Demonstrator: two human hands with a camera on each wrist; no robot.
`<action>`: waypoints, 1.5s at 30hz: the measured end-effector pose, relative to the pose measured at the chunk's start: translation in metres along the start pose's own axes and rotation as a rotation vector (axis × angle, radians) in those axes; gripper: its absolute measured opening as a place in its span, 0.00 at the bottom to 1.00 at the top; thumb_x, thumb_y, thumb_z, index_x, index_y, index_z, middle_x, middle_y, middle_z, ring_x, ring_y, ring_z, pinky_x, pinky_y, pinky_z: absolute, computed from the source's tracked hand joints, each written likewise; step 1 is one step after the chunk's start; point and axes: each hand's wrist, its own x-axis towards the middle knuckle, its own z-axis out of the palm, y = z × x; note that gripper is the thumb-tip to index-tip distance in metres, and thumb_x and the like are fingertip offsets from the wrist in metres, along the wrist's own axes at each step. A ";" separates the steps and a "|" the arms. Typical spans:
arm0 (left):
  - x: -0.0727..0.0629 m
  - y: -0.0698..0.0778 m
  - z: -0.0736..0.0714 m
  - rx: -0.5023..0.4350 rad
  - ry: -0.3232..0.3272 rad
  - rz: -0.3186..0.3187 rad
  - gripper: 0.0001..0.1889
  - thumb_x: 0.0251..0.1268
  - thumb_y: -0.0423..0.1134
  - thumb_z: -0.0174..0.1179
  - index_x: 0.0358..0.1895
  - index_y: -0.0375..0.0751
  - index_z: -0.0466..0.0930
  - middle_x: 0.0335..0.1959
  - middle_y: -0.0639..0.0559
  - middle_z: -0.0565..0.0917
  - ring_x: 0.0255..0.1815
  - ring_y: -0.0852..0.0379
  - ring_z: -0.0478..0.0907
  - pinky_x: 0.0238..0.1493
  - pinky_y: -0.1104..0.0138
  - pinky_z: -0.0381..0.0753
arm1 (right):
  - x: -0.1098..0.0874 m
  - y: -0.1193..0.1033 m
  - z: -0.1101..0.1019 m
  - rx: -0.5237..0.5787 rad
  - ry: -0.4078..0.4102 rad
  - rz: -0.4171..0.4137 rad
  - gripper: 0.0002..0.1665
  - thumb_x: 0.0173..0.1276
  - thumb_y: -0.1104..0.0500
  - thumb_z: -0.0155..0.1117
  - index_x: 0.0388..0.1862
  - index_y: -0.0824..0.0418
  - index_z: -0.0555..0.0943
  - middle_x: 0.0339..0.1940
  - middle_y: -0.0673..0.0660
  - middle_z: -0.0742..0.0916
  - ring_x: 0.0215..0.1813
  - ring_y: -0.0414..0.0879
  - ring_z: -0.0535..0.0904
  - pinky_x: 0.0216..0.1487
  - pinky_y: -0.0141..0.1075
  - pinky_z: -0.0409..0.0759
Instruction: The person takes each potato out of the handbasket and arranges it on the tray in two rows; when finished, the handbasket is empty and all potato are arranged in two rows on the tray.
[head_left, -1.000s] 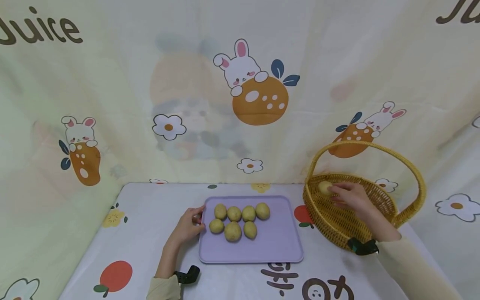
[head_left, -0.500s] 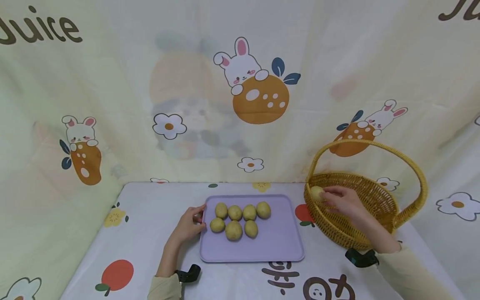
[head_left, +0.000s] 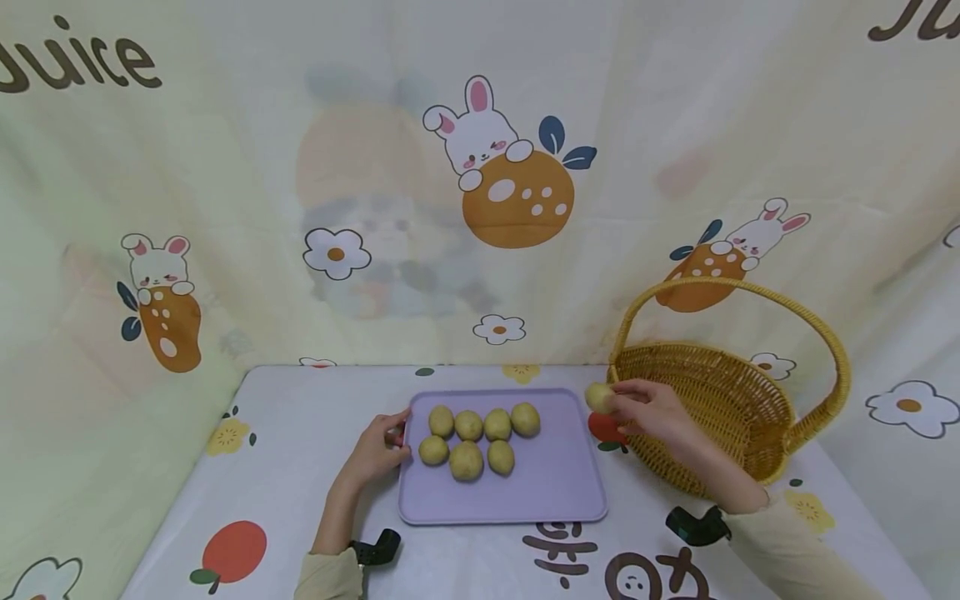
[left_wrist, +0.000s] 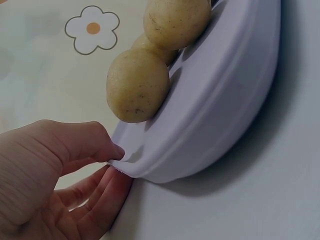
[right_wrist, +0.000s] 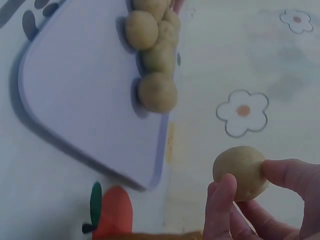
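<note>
A potato (head_left: 598, 397) is pinched between the fingers and thumb of my right hand (head_left: 656, 412), held above the gap between the tray and the basket. The right wrist view shows that potato (right_wrist: 241, 172) gripped at its sides. On the lilac tray (head_left: 555, 492) lie several potatoes (head_left: 467, 461) in two rows, toward its left and middle. My left hand (head_left: 378, 450) pinches the tray's left rim; in the left wrist view its thumb lies on top of the rim (left_wrist: 145, 167) and the fingers are underneath.
A yellow wicker basket (head_left: 750, 408) with a tall arched handle (head_left: 832, 350) stands right of the tray. Behind the table hangs a printed curtain (head_left: 405, 275). A white cloth (head_left: 315, 392) with fruit prints covers the table.
My right hand has carried the potato leftward, from inside the basket out past its left rim. The left hand has stayed at the tray's edge, and the potatoes there have not moved.
</note>
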 end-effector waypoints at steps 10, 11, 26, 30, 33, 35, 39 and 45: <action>0.000 -0.003 0.001 0.002 0.013 0.046 0.34 0.45 0.23 0.65 0.64 0.27 0.73 0.45 0.40 0.77 0.36 0.53 0.79 0.36 0.69 0.77 | 0.003 0.006 0.043 0.021 0.000 -0.027 0.25 0.68 0.61 0.64 0.58 0.76 0.76 0.40 0.61 0.87 0.35 0.45 0.83 0.34 0.37 0.83; 0.000 -0.004 0.001 0.002 0.012 0.052 0.34 0.45 0.23 0.65 0.64 0.27 0.73 0.45 0.39 0.77 0.36 0.53 0.79 0.36 0.69 0.77 | 0.002 0.007 0.047 0.025 -0.003 -0.032 0.24 0.67 0.61 0.65 0.57 0.76 0.76 0.39 0.60 0.87 0.35 0.45 0.83 0.34 0.38 0.83; 0.001 -0.004 0.001 0.009 0.005 0.050 0.34 0.46 0.23 0.65 0.64 0.27 0.73 0.45 0.40 0.76 0.36 0.55 0.78 0.36 0.69 0.77 | 0.005 0.028 0.087 0.028 0.008 -0.008 0.19 0.63 0.65 0.67 0.49 0.76 0.79 0.33 0.59 0.87 0.32 0.47 0.84 0.32 0.39 0.82; 0.002 -0.004 0.001 0.007 0.007 0.022 0.34 0.47 0.23 0.65 0.65 0.29 0.73 0.45 0.41 0.76 0.36 0.55 0.78 0.36 0.69 0.76 | 0.009 0.035 0.094 0.012 0.017 -0.009 0.18 0.62 0.65 0.68 0.47 0.77 0.81 0.30 0.57 0.87 0.28 0.42 0.81 0.30 0.33 0.79; 0.002 -0.003 0.001 0.012 0.008 0.017 0.35 0.46 0.23 0.65 0.65 0.29 0.73 0.45 0.42 0.76 0.36 0.55 0.77 0.36 0.69 0.76 | 0.011 0.039 0.100 0.017 0.022 0.006 0.18 0.62 0.65 0.68 0.46 0.77 0.82 0.28 0.57 0.87 0.27 0.42 0.80 0.29 0.32 0.78; 0.002 -0.003 0.001 0.017 0.009 0.016 0.35 0.46 0.23 0.65 0.65 0.29 0.73 0.44 0.42 0.76 0.36 0.55 0.77 0.36 0.69 0.76 | 0.012 0.042 0.102 0.030 0.025 0.020 0.17 0.61 0.65 0.68 0.46 0.77 0.82 0.27 0.57 0.86 0.26 0.42 0.80 0.29 0.32 0.78; 0.002 -0.003 0.002 0.015 0.007 0.010 0.35 0.47 0.23 0.65 0.66 0.30 0.73 0.44 0.42 0.75 0.37 0.55 0.77 0.36 0.69 0.76 | 0.012 0.046 0.106 0.064 0.032 0.052 0.18 0.62 0.66 0.67 0.47 0.78 0.81 0.28 0.57 0.86 0.26 0.43 0.81 0.29 0.32 0.80; 0.003 -0.004 0.001 0.026 0.007 0.031 0.35 0.46 0.23 0.65 0.65 0.29 0.73 0.43 0.42 0.75 0.36 0.55 0.77 0.36 0.69 0.76 | 0.015 0.048 0.108 0.117 0.013 0.058 0.18 0.64 0.65 0.65 0.47 0.79 0.81 0.28 0.58 0.87 0.26 0.42 0.81 0.29 0.32 0.81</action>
